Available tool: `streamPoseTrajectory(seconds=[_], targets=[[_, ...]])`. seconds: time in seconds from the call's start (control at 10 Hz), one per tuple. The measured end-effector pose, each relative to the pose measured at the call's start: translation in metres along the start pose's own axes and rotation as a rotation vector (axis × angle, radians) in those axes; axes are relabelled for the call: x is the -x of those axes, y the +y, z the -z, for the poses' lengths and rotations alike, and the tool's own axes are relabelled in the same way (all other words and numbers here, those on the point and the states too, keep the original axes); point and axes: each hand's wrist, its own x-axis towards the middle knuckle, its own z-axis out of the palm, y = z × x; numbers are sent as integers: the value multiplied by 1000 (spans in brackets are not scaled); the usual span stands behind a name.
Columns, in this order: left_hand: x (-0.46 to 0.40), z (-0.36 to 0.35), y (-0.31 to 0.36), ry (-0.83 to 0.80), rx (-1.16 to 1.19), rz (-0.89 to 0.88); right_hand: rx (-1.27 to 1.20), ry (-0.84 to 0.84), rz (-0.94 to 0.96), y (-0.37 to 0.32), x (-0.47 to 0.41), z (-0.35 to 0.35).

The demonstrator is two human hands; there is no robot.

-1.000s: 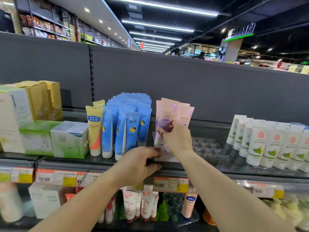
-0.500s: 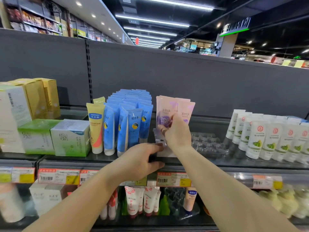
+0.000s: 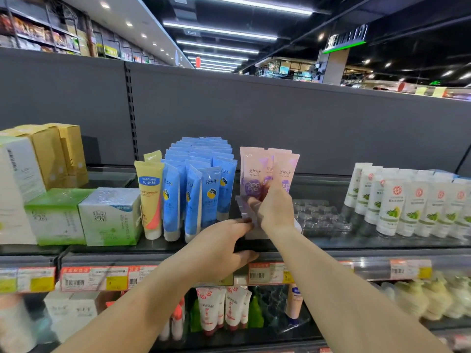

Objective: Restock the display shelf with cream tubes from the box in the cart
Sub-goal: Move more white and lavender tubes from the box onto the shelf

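Note:
Several pink cream tubes [image 3: 254, 171] with purple labels stand upright in a clear plastic holder [image 3: 248, 225] on the top display shelf [image 3: 382, 243]. My right hand [image 3: 274, 210] grips the lower parts of these tubes from the front. My left hand [image 3: 219, 253] holds the holder's front edge at the shelf lip, thumb below and fingers curled over it. The box and the cart are out of view.
Blue tubes [image 3: 204, 182] and a yellow tube [image 3: 150, 197] stand left of the pink ones. An empty clear tray [image 3: 318, 217] lies to the right, then white tubes [image 3: 407, 202]. Green boxes [image 3: 84, 215] and gold boxes [image 3: 58, 154] sit far left. Price tags [image 3: 102, 277] line the shelf edge.
Both hands stay at the pink tubes and holder. My right hand has shifted slightly up on the tubes. The camera has tilted a little.

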Motion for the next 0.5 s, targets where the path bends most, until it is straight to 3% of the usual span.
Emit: streamPoseTrajectory(seconds=[0.2,0.5], targets=[[1,2,-2,-27,-1,-38,37,-2,-42,-1,9,4],[18,-6,20,128,-8,66,237,12,246,16,61,42]])
